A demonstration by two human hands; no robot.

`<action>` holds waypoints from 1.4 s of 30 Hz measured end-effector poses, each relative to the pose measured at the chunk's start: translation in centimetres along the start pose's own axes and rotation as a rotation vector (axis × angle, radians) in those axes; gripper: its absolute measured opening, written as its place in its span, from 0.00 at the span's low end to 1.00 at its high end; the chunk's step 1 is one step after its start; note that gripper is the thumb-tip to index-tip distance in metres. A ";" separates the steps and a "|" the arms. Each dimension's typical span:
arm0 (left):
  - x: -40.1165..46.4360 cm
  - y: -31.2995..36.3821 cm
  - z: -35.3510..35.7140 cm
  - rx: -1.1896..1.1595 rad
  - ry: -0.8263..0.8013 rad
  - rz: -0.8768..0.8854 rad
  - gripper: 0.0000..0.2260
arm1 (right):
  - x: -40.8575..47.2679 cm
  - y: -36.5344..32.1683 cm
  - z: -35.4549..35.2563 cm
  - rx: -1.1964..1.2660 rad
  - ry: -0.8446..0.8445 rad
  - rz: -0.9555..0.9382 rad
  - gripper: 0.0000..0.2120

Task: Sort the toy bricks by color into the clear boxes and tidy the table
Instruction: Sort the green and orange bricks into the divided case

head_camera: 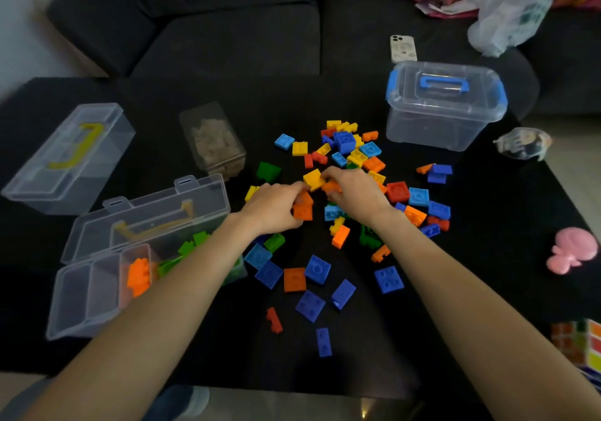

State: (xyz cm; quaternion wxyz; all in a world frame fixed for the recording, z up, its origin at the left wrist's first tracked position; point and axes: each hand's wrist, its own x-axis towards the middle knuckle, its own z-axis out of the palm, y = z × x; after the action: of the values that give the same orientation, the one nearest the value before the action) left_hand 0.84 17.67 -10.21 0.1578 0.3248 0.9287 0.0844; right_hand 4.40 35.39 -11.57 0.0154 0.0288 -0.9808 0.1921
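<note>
Orange bricks (303,208) sit gripped in the curled left hand (273,207); the right hand (354,194) pinches another orange brick (331,187).

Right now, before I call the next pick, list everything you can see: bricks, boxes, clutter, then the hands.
loose bricks: dozens, blue, orange, yellow, red, green; scattered mid-table
open divided box: one, clear; near left, orange and green bricks inside
closed box: one, clear, yellow handle; far left
small box: one, clear, beige contents; behind the open box
lidded tub: one, clear, blue handle; far right
phone: one, pale; on the sofa
pink toy: one; right edge
puzzle cube: one, multicoloured; near right
left hand: grips orange bricks
right hand: pinches an orange brick
</note>
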 end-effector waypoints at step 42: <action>-24.4 -11.9 1.4 -0.271 0.613 -0.220 0.18 | -5.7 -20.9 3.8 0.769 -0.026 -0.102 0.15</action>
State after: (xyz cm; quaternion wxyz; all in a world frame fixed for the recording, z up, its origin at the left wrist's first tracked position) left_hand 12.51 -6.80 -8.83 -0.0786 0.1584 0.9427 0.2829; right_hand 11.36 14.88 -7.46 0.0006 0.0835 -0.8345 0.5446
